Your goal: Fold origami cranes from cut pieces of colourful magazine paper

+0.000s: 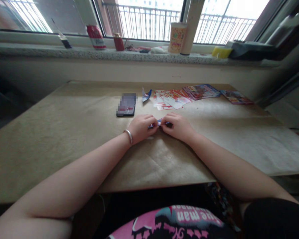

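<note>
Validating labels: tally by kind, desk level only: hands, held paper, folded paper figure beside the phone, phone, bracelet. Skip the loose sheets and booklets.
Hands: 2 (left hand, right hand)
Held paper: 1
Folded paper figure: 1
Phone: 1
Bracelet: 1
Total: 6

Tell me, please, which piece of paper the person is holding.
The small bluish piece pinched between left grip and right grip; the other papers lie farther off, untouched.
</note>
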A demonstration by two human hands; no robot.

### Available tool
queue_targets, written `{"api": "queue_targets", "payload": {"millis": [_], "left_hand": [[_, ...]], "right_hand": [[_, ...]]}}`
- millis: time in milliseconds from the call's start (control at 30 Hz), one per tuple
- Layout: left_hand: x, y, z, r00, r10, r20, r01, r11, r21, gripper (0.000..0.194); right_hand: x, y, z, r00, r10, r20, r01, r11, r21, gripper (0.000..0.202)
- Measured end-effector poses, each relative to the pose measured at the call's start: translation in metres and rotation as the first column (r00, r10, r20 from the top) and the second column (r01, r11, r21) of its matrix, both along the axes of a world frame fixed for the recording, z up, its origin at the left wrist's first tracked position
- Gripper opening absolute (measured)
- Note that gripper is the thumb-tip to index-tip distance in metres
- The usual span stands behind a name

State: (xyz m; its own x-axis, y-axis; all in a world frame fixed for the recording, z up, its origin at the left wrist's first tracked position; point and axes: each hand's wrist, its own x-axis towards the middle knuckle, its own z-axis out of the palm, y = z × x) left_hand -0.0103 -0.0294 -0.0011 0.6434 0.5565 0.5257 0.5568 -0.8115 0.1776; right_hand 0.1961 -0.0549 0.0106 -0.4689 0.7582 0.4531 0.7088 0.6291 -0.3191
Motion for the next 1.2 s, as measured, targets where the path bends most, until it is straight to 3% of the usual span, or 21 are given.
{"api": "queue_targets", "payload": {"millis": [333,800,933,1067,1200], "left_hand": [[-0.004,0.002,0.003,0.999,0.045,-0.028,-0.046,0.998,-0.046,0.006],[-0.011,0.005,0.004,0.999,0.048,0.000,-0.048,0.995,-0.092,0.008],[-0.017,0.006,0.004,0.994,0.105,0.020,-0.101,0.984,-0.145,0.008],[-0.017,0.005,0.003,0.992,0.102,0.078,-0.086,0.978,-0.189,0.014],[-0.012,0.004,0.002,1.000,0.021,-0.009,-0.021,0.996,-0.089,0.025]], "right_hand": [[0.023,0.010,0.002,0.985,-0.025,-0.172,0.010,0.996,-0.091,0.008],[0.050,0.019,0.006,0.968,-0.112,-0.224,0.078,0.985,-0.154,0.008],[0.063,0.025,0.004,0.954,-0.156,-0.257,0.123,0.982,-0.140,0.008],[0.060,0.024,0.002,0.974,-0.059,-0.218,0.044,0.996,-0.071,0.009],[0.037,0.016,0.000,0.985,0.071,-0.157,-0.067,0.997,0.029,0.008]]}}
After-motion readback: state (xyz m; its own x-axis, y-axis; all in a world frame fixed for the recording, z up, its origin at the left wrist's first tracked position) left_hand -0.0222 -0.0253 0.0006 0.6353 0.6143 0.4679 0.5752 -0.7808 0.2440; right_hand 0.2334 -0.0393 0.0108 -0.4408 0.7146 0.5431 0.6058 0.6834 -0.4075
